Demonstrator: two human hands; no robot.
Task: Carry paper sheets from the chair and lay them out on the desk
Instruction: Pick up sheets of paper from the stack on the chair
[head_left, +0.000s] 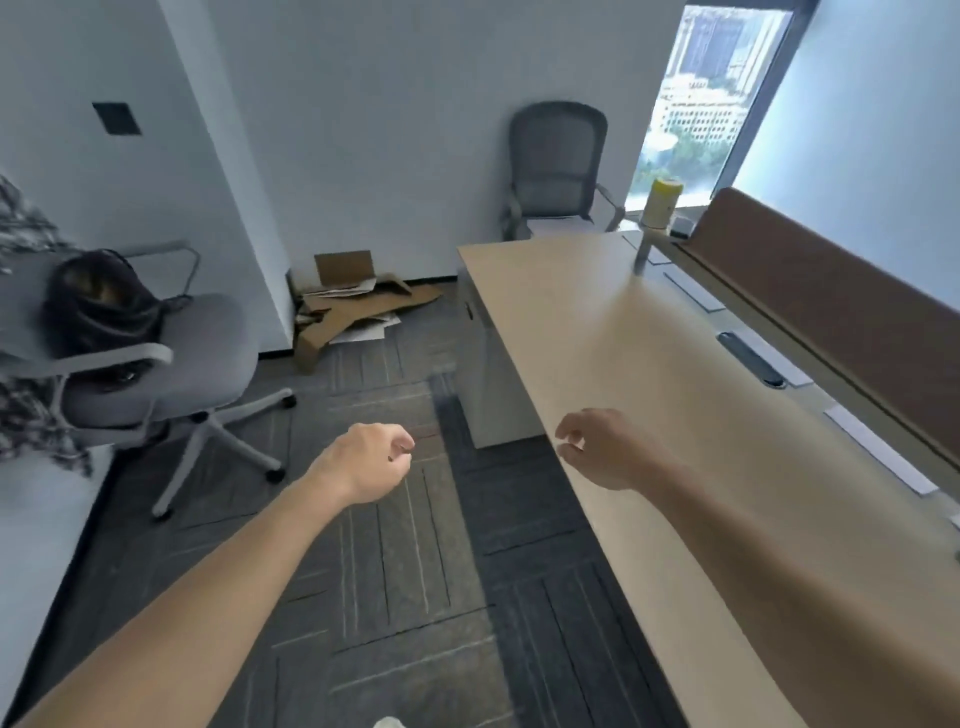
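A stack of white paper sheets (558, 226) lies on the seat of a grey mesh chair (558, 156) at the far end of the room, beside the window. A long light-wood desk (639, 374) runs along the right side. Several white sheets lie in a row along its far edge, one (878, 451) near me and one (693, 291) farther off. My left hand (366, 462) hangs over the carpet with loosely curled fingers, holding nothing. My right hand (597, 447) hovers over the desk's near edge, fingers loosely curled and empty.
A grey swivel chair (156, 358) with a black bag (101, 306) stands at the left. Flattened cardboard (358, 306) lies on the floor by the wall. A brown partition (831, 306) backs the desk. A yellow-capped canister (658, 202) stands at the desk's far end. A black cable slot (750, 359) sits in the desktop.
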